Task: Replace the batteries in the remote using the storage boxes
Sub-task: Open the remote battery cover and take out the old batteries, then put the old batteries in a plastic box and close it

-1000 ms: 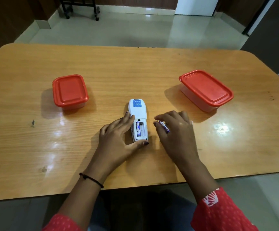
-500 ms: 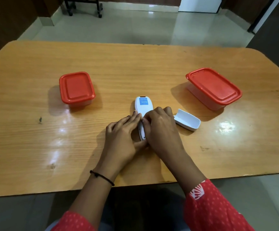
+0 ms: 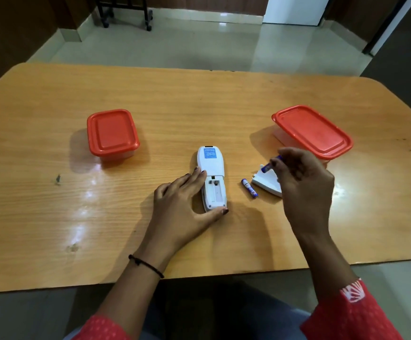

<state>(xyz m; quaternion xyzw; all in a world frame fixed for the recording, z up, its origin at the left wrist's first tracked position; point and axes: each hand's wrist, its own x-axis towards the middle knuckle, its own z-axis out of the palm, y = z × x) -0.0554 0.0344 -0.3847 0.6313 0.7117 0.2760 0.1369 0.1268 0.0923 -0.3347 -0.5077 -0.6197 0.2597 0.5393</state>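
A white remote lies face down mid-table, its battery bay open and empty. My left hand steadies it, fingers along its left side and thumb at its near end. My right hand is raised to the right of the remote, pinching a blue battery between the fingertips. A second blue battery lies on the table right of the remote. The white battery cover rests just beyond it, partly under my right hand. Two red-lidded storage boxes stand closed: a small one at left, a larger one at right.
The wooden table has a rounded far edge and glossy glare patches at left. Beyond it lies a tiled floor with a wheeled stand at the back. My red sleeves show at the bottom edge.
The second battery has come out of the remote: my right hand lifted it away to the right. One battery now lies on the table beside the cover. My left hand kept holding the remote.
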